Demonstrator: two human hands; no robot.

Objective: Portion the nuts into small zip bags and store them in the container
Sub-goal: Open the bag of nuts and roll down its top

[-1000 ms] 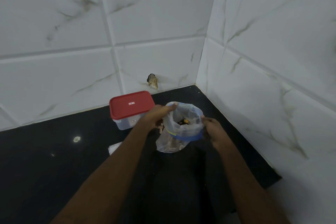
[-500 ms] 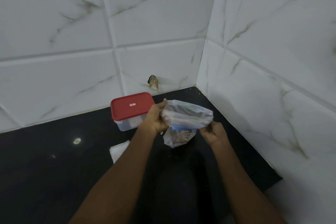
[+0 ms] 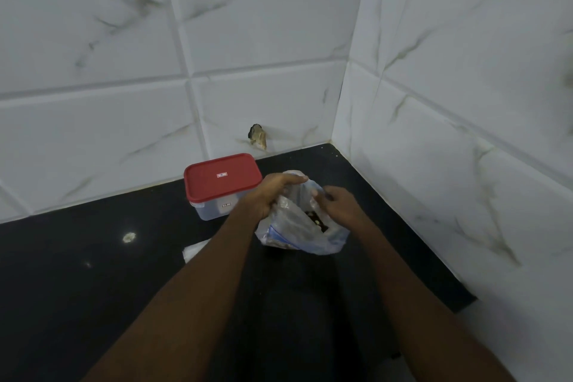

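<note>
Gripping the zip bag [image 3: 296, 234] (nuts [image 3: 316, 219] inside) are fingers [image 3: 290, 179] of left hand [image 3: 266, 195] and right hand [image 3: 339, 206].

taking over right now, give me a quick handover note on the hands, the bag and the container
The left hand grips one side of the top of the zip bag, over the black counter.
The right hand pinches the opposite edge of its mouth.
Bag mouth open, dark nuts visible inside.
The container sits on the counter behind the left hand, red lid on; contents unclear.
Done: nuts are in this bag.
Left: seal it, open the container, store it.
</note>
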